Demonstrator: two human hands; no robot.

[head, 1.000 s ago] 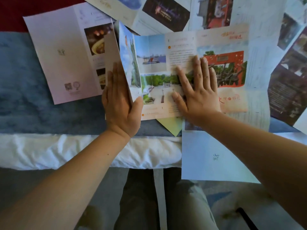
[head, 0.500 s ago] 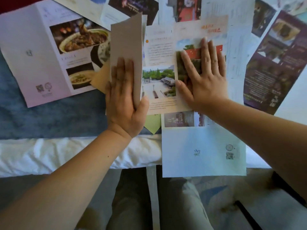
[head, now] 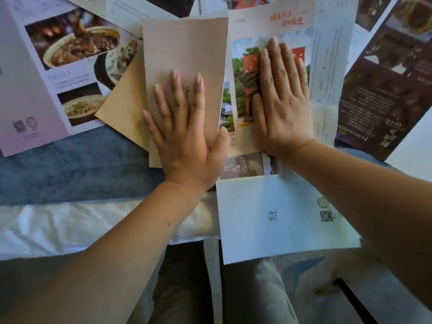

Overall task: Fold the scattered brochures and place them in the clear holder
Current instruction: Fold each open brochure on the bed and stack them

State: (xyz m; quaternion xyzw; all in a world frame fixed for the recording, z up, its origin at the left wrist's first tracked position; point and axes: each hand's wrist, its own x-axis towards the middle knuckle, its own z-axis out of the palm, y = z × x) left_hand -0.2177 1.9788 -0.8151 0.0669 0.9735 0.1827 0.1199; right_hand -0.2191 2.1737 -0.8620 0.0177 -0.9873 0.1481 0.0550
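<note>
Blue sheet: nearest you, hanging off the bed, unfolded.
Left hand: fingers straight, palm flat on the flap, gripping nothing.
Flap: a second ago it stood on edge; now it lies turned over the middle of the brochure, tan back up.
Right hand: flat, fingers straight, pinning the picture panel, holding nothing.
Brochure: on the blanket under both hands; first fold looks made, right panel likely next.
Food brochure, dark brochure: farther off, unfolded.
Holder: not in view.
</note>
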